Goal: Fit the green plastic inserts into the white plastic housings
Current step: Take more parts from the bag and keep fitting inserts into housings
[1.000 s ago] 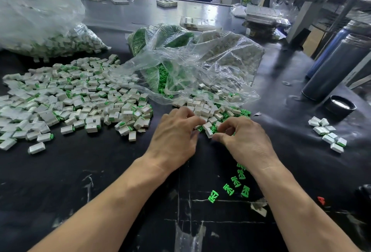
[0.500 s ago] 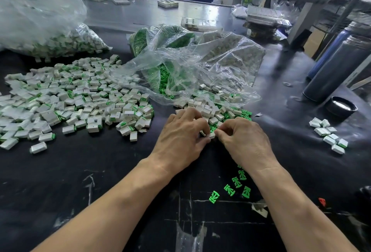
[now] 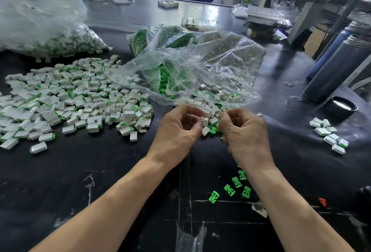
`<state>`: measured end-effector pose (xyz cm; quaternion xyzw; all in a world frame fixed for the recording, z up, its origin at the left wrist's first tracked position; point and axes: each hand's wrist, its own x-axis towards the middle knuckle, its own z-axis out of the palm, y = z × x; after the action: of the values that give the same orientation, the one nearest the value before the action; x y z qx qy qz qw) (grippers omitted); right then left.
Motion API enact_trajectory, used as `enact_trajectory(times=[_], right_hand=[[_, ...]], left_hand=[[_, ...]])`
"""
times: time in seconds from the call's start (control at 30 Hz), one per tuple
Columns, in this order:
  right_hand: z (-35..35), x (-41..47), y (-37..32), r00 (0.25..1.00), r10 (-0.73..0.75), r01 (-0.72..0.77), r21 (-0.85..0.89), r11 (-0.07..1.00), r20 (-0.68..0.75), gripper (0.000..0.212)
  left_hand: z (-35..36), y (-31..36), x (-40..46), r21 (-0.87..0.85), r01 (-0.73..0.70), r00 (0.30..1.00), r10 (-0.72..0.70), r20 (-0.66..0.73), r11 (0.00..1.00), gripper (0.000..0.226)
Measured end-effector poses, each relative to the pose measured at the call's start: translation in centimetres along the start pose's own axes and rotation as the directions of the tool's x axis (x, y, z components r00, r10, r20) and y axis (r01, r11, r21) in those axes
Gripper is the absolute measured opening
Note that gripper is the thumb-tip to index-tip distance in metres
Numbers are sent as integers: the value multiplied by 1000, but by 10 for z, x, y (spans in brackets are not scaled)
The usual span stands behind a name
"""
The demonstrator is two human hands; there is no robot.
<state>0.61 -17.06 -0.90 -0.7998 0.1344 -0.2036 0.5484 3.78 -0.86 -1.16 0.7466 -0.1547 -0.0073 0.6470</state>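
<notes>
My left hand (image 3: 177, 131) is raised just above the black table and pinches a white housing (image 3: 204, 120) between thumb and fingertips. My right hand (image 3: 244, 131) faces it with its fingers curled tight around a green insert (image 3: 218, 125), of which only a sliver shows. Directly below the fingertips lie another white housing (image 3: 205, 130) and a green insert (image 3: 213, 130). Behind both hands a loose heap of housings and inserts (image 3: 213, 101) spills from a clear bag (image 3: 200, 67). Several green inserts (image 3: 234, 183) lie near my right forearm.
A wide pile of housings with green showing (image 3: 80, 101) covers the left of the table. A full bag of them (image 3: 66, 43) sits at the back left. A small cluster (image 3: 329, 135) lies at the right, near a black lid (image 3: 343, 107) and dark cylinders (image 3: 337, 71).
Both hands have lifted off the heap and turned toward each other. The left hand now holds a white housing up between them.
</notes>
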Motion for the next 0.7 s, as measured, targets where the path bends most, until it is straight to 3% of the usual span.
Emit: enact_trajectory(times=[0.17,0.37,0.47,0.7], right_hand=[[2,-5,-6,997,30,-40,144,989,73,17],[1,-7,-5,988,-36,13,153,988,150,14],[2,-7,-4,977,-93,62,165,984,190,23],[3,-8,-6,973,-157,125,184,975,169,15]], left_hand=[[-5,2,-2,-173,59,998,-57,15,983,8],[-10,5,-1,-301,132,991,-127,39,944,11],[-9,5,0,-332,148,989,-141,45,932,12],[-7,4,1,-371,172,985,-158,68,913,12]])
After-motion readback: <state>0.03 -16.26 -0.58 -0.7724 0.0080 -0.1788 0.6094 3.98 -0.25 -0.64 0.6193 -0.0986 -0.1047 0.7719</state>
